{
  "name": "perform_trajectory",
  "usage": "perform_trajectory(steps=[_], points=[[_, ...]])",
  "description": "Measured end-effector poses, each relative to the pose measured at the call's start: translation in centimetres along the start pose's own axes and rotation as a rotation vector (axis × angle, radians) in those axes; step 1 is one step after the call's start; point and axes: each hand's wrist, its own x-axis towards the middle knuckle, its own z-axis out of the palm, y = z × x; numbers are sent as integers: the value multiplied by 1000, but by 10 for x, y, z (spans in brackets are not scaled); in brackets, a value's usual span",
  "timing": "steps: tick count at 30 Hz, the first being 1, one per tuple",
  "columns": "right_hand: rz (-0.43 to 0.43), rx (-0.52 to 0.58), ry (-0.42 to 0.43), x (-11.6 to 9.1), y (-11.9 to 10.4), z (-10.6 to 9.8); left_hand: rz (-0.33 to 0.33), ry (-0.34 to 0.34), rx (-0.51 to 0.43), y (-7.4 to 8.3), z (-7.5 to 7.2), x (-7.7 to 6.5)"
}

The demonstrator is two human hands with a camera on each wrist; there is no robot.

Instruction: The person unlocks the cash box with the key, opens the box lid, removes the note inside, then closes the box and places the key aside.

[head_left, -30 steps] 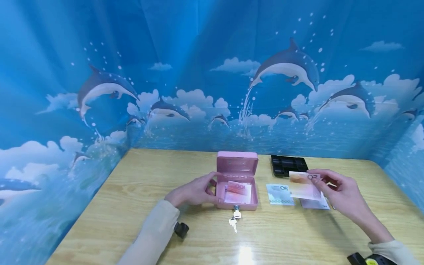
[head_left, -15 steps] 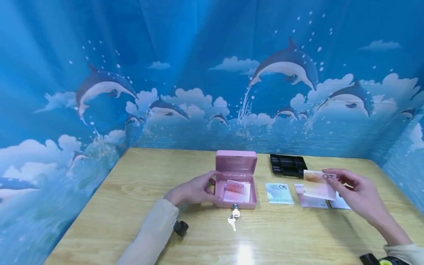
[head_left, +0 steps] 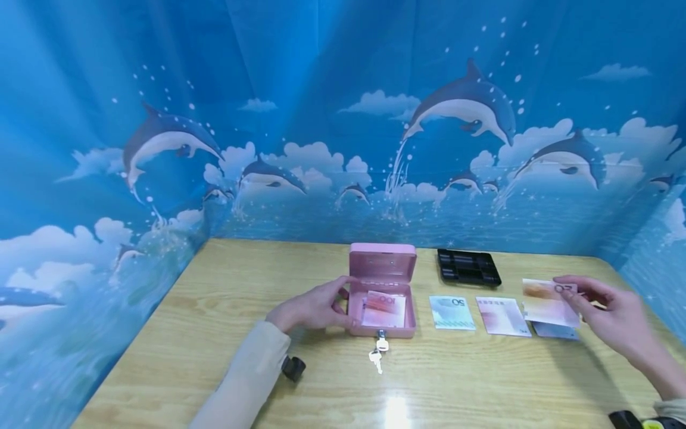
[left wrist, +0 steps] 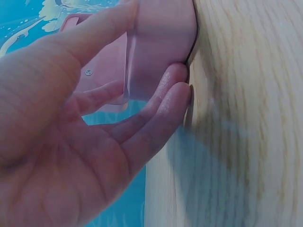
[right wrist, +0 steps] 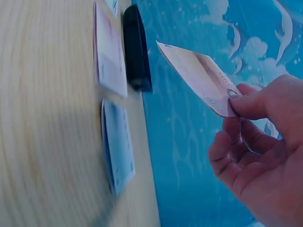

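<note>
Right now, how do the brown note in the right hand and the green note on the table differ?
The brown note is pinched by the right hand, clear of the table; the green note lies on it.
The brown note shades into pale pink, the green note into pale blue.
The brown note is farther from the pink box than the green note.
Both carry a printed number.

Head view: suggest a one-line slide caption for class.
Right hand pinches a brownish banknote while the left hand touches an open pink cash box holding a red 100 banknote.
</note>
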Motion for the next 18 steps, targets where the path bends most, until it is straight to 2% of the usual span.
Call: perform_trajectory(steps=[13,18], points=[[177,-163,-67,-2,32,-13,-26,9,8,0,0,1],[200,-210,-101,0,42,-15,-27,10,16,0,0,2]])
